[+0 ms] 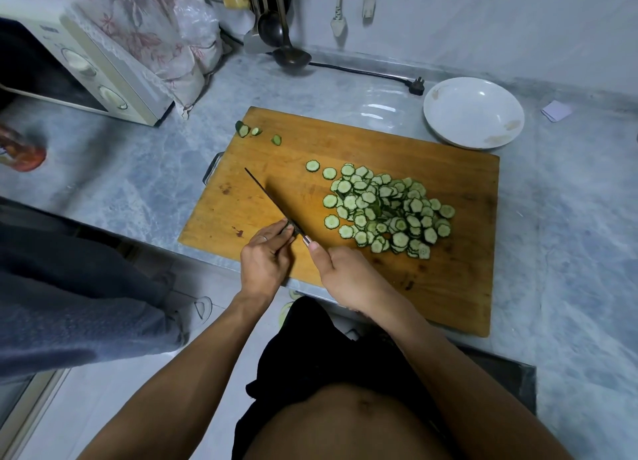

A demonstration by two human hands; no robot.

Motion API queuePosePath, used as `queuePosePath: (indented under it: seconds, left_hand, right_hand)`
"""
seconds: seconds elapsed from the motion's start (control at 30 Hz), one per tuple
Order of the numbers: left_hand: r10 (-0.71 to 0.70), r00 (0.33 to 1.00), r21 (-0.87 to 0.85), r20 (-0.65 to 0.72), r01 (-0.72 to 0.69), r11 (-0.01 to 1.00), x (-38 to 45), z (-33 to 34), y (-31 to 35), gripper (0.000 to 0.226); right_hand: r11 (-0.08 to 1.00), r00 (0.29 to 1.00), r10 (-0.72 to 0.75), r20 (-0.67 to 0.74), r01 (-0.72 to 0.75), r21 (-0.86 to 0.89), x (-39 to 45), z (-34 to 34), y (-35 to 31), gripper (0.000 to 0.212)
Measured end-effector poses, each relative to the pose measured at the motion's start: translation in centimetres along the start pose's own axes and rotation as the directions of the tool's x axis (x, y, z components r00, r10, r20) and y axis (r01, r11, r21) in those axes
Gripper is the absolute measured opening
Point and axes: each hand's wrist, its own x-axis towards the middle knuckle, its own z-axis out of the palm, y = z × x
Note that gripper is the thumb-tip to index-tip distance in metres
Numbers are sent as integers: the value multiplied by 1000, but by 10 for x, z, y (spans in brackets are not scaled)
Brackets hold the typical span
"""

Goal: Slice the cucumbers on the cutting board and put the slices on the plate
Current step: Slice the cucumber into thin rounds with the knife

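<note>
— Which step is in hand?

— The slicing is nearly done, it is judged. A last small stub of cucumber (289, 225) is pinched by the left hand (264, 260) near the front edge of the cutting board (448, 269), and the knife (272, 204) is held by the right hand (348, 276), fingers wrapped round the handle, blade set against the stub.

— And what is called for next?

— A few more cuts, kept clear of the left fingertips, since little is left to hold. Then the heap of slices (386, 211) must be carried to the plate (473, 113), which lies beyond the board's far right corner and is not yet loaded.

— How many things are counted?

— One board, one knife, one plate. Three end pieces (257, 132) are seen at the far left corner. The slices cannot be counted exactly, being overlapped; several dozen, perhaps.
</note>
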Motion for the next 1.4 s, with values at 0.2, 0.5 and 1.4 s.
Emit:
queuePosePath:
  seconds: [0.2, 0.5, 1.4]
  left_hand:
    - [-4, 1000, -14, -25, 3, 1000, -1, 2, -1, 28]
    - [-13, 999, -29, -37, 12, 1000, -1, 1, 2, 29]
    - [8, 998, -143, -58, -16, 990, -4, 21, 5, 19]
  right_hand:
    - [1000, 1000, -7, 0, 7, 18, 1, 5, 1, 55]
    - [998, 996, 32, -78, -28, 48, 2, -1, 9, 61]
    - [991, 993, 14, -114, 1, 130, -42, -22, 12, 64]
